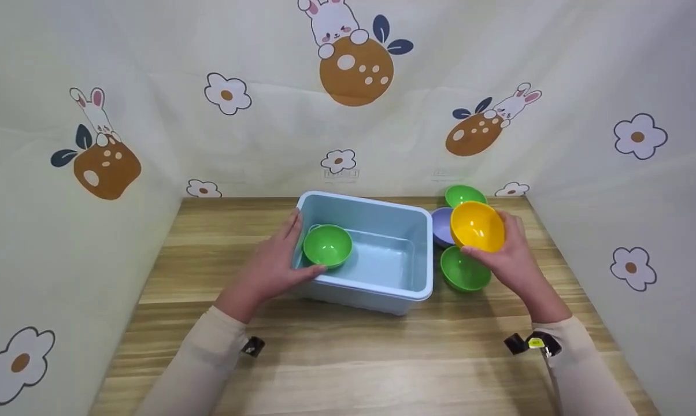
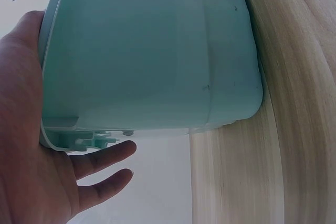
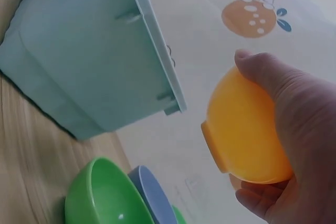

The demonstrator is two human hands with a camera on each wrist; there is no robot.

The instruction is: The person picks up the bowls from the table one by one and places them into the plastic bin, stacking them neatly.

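Note:
My right hand (image 1: pixel 515 254) holds a yellow bowl (image 1: pixel 477 226) by its sides, thumb on one side and fingers on the other. In the right wrist view the yellow bowl (image 3: pixel 247 129) is tilted and raised beside the bin. At the left end of a light blue plastic bin (image 1: pixel 377 289), my left hand (image 1: pixel 273 260) rests against the rim with its fingers spread. The left wrist view shows two straight fingers (image 2: pixel 105 161) reaching past the bin's corner (image 2: pixel 131 77). Inside the bin, at its left end, sits a green bowl (image 1: pixel 328 246).
Right of the bin stand a purple bowl (image 1: pixel 442 226), a near green bowl (image 1: pixel 465 270) and a far green bowl (image 1: pixel 465 195). The wooden table (image 1: pixel 336 358) meets patterned cloth walls (image 1: pixel 255 144) at the back and both sides.

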